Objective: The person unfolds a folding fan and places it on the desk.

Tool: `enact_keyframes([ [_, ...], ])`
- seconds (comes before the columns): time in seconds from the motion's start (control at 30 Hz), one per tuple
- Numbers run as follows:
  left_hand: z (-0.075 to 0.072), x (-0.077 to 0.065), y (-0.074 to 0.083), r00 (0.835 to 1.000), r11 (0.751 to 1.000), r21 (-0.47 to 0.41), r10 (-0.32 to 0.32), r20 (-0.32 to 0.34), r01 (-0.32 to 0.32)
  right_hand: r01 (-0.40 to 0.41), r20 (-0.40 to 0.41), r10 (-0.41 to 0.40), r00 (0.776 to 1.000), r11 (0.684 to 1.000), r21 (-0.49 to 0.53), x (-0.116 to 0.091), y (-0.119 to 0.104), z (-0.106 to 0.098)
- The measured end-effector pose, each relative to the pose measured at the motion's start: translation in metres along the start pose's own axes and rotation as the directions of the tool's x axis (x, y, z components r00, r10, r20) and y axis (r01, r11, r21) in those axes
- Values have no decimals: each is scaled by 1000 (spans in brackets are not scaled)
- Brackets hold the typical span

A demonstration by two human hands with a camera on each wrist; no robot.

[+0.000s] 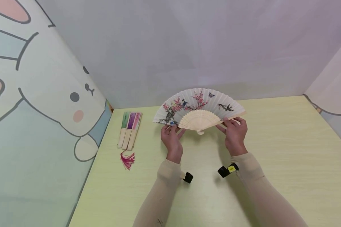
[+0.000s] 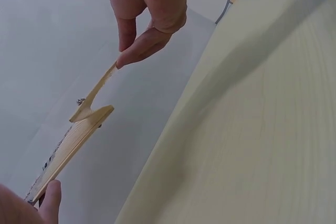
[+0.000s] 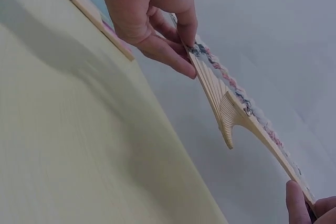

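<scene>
A folding fan (image 1: 199,108) is spread wide above the table, its white leaf painted with pink blossoms, birds and a butterfly, over pale wooden ribs. The left hand (image 1: 171,142) pinches its left edge. My right hand (image 1: 235,135) holds the outer rib on the opposite side, fingers partly behind it. In the left wrist view the right hand (image 2: 152,9) grips one end rib between thumb and fingers, while the left hand (image 2: 26,205) is cut off at the corner. The right wrist view shows the fan (image 3: 228,103) edge-on, with the left hand (image 3: 149,22) at its far end.
Three folded fans, green (image 1: 123,129), purple (image 1: 129,129) and pink (image 1: 135,129), lie side by side on the pale wooden table (image 1: 287,151). A magenta tassel (image 1: 128,160) lies below them. A grey wall (image 1: 187,47) stands behind the table.
</scene>
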State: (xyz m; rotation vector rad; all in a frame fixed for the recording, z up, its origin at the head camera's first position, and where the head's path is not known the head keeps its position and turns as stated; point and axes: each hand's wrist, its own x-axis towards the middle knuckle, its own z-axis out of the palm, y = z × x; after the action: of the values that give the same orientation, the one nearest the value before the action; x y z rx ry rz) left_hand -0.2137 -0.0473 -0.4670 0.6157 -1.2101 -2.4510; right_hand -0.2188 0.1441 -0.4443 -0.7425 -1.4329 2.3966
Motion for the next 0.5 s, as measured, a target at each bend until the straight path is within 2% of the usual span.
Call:
enact_keyframes([
  [0.33, 9, -4, -7, 995, 996, -2, -86, 53, 86, -19, -44, 22, 999, 998, 61, 9, -16, -22],
  [0.5, 15, -8, -16, 991, 995, 20, -99, 87, 98, -25, -96, 33, 995, 996, 86, 21, -25, -40],
])
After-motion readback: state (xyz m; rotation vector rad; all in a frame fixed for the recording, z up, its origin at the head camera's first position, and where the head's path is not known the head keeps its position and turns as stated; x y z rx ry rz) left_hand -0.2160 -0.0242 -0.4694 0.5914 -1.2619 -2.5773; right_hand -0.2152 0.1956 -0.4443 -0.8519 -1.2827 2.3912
